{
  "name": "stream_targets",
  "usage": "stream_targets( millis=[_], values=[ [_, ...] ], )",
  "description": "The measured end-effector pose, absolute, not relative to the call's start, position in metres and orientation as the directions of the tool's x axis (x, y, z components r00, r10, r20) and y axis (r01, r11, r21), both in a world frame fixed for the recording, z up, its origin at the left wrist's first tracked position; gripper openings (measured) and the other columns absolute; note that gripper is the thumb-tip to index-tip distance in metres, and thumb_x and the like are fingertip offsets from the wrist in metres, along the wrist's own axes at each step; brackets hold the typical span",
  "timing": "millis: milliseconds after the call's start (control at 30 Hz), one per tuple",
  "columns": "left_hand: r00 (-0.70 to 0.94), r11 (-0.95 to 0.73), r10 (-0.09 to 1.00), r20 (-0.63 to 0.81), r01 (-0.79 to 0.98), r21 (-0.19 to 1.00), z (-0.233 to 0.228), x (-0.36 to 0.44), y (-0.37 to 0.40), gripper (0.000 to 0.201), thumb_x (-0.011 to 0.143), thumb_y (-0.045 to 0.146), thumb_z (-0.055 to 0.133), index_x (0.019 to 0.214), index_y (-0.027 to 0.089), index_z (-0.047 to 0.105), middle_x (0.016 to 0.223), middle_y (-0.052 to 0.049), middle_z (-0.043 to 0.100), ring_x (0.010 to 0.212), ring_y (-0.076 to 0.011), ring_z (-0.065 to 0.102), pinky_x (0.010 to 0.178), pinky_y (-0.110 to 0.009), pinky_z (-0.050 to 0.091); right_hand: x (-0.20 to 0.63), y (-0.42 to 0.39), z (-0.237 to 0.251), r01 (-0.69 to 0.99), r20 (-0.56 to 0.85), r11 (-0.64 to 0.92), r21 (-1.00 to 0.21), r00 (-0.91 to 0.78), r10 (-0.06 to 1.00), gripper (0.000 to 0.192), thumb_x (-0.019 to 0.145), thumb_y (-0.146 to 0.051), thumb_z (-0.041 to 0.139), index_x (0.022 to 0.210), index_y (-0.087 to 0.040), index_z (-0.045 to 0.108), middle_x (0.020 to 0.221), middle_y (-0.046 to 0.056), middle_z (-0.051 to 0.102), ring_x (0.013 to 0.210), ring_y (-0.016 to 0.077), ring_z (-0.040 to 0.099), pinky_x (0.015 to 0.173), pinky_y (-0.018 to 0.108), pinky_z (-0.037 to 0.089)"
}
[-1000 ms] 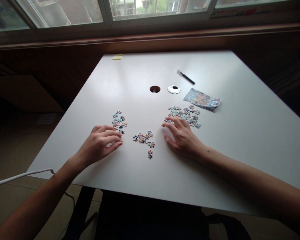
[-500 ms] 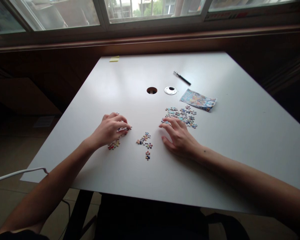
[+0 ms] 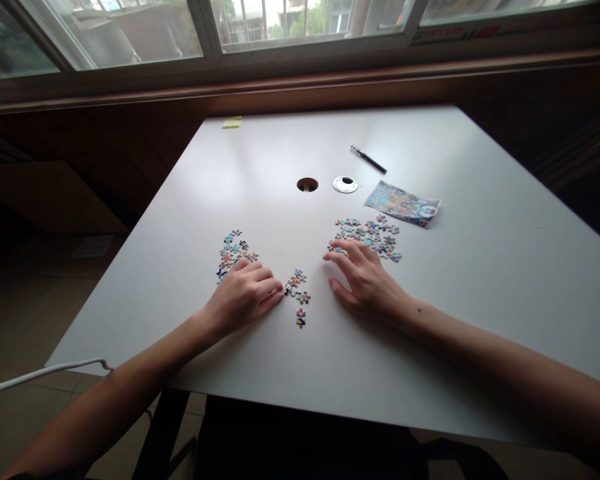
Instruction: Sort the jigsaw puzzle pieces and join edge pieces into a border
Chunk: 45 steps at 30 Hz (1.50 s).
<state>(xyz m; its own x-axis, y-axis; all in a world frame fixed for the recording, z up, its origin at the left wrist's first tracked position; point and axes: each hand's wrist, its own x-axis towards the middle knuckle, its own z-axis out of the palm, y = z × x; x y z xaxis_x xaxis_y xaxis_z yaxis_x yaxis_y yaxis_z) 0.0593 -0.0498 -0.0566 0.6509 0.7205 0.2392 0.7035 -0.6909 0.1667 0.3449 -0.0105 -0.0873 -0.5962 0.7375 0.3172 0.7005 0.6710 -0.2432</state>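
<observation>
Jigsaw pieces lie in three groups on the white table. My left hand (image 3: 247,295) is closed, thumb and fingers pinched at the left edge of the small joined cluster (image 3: 296,283) in the middle. The fingertips cover the jigsaw piece there. Just below that cluster sits a separate joined bit (image 3: 301,318). Beyond my left hand spreads the left pile of loose pieces (image 3: 234,251), partly hidden by the knuckles. My right hand (image 3: 361,277) rests with fingers apart and curved, its fingertips by the near-left edge of the right pile (image 3: 375,232); nothing shows in its grasp.
A colourful picture sheet (image 3: 404,203) lies past the right pile, with a black pen (image 3: 369,159) behind it. A round cable hole (image 3: 307,185) and its silver cover (image 3: 345,184) are at mid-table. A yellow sticky note (image 3: 232,123) is at the far edge; a white cable (image 3: 45,371) hangs at left.
My left hand has moved right and nearer to me, from the left pile to the middle cluster, uncovering much of that pile. My right hand stays by the right pile. The view has shifted slightly.
</observation>
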Motion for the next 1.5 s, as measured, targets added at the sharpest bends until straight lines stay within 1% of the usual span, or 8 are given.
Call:
stream_targets(
  millis=[233,333,567,700,900,1000,1133,1500],
  values=[
    [0.710,-0.704,0.612,0.348,0.689,-0.169,-0.052,0.047,-0.053,0.031,0.098,0.016,0.051,0.068,0.017,0.061,0.063,0.000,0.056,0.062,-0.0139,0.050,0.067,-0.034,0.033,0.345,-0.010,-0.087,0.698,0.326,0.670,-0.252,-0.591,0.738,0.033,0.090,-0.027,0.054,0.123,-0.023,0.052,0.135,0.015,0.050,0.130,0.0348,0.041,0.106,0.058,0.039],
    [0.710,-0.677,0.622,0.330,0.700,-0.229,-0.046,0.037,-0.049,0.032,0.096,0.013,0.051,0.066,0.017,0.059,0.062,0.000,0.055,0.061,-0.0141,0.049,0.067,-0.034,0.035,0.346,-0.010,-0.088,0.699,0.327,0.669,-0.253,-0.589,0.739,0.033,0.090,-0.027,0.053,0.123,-0.024,0.051,0.135,0.015,0.050,0.130,0.0348,0.042,0.106,0.058,0.039],
    [0.714,-0.743,0.632,0.300,0.669,-0.028,-0.045,0.046,-0.056,0.017,0.094,0.027,0.055,0.089,0.020,0.070,0.082,-0.004,0.067,0.077,-0.0180,0.057,0.072,-0.035,0.040,0.345,-0.010,-0.088,0.708,0.315,0.664,-0.239,-0.591,0.743,0.033,0.091,-0.028,0.054,0.123,-0.022,0.051,0.135,0.016,0.049,0.131,0.0350,0.041,0.107,0.057,0.039],
    [0.757,-0.781,0.608,0.238,0.624,0.010,-0.046,0.056,-0.063,0.029,0.093,0.037,0.056,0.117,0.023,0.067,0.095,-0.006,0.066,0.088,-0.0217,0.058,0.075,-0.037,0.042,0.345,-0.010,-0.087,0.707,0.318,0.666,-0.238,-0.591,0.741,0.033,0.091,-0.028,0.054,0.123,-0.022,0.051,0.135,0.016,0.049,0.131,0.0353,0.041,0.108,0.058,0.038],
    [0.712,-0.745,0.662,0.232,0.660,0.102,-0.043,0.044,-0.053,0.020,0.093,0.035,0.057,0.086,0.021,0.070,0.090,-0.005,0.066,0.087,-0.0213,0.057,0.079,-0.038,0.044,0.345,-0.011,-0.086,0.708,0.301,0.659,-0.255,-0.589,0.750,0.033,0.090,-0.027,0.055,0.123,-0.021,0.053,0.135,0.016,0.049,0.131,0.0343,0.041,0.110,0.055,0.037],
    [0.701,-0.744,0.666,0.256,0.646,0.170,-0.043,0.044,-0.051,0.019,0.092,0.034,0.059,0.100,0.019,0.069,0.111,-0.008,0.069,0.110,-0.0265,0.055,0.095,-0.042,0.043,0.344,-0.012,-0.084,0.708,0.302,0.658,-0.256,-0.589,0.750,0.033,0.090,-0.026,0.054,0.122,-0.021,0.053,0.134,0.016,0.050,0.130,0.0339,0.041,0.109,0.055,0.038],
    [0.773,-0.787,0.615,0.159,0.586,0.194,-0.046,0.054,-0.054,0.036,0.095,0.031,0.052,0.129,0.019,0.057,0.141,-0.007,0.058,0.136,-0.0294,0.042,0.114,-0.048,0.030,0.344,-0.011,-0.084,0.700,0.320,0.669,-0.251,-0.592,0.739,0.032,0.091,-0.026,0.053,0.122,-0.019,0.053,0.133,0.017,0.050,0.130,0.0339,0.041,0.108,0.055,0.038],
    [0.789,-0.793,0.605,0.106,0.587,0.162,-0.049,0.063,-0.031,0.043,0.101,0.024,0.039,0.142,0.021,0.051,0.146,-0.003,0.055,0.141,-0.0248,0.041,0.122,-0.047,0.015,0.344,-0.010,-0.086,0.697,0.324,0.677,-0.235,-0.600,0.731,0.034,0.091,-0.029,0.053,0.124,-0.018,0.053,0.134,0.017,0.049,0.129,0.0337,0.041,0.109,0.053,0.037]
  ],
)
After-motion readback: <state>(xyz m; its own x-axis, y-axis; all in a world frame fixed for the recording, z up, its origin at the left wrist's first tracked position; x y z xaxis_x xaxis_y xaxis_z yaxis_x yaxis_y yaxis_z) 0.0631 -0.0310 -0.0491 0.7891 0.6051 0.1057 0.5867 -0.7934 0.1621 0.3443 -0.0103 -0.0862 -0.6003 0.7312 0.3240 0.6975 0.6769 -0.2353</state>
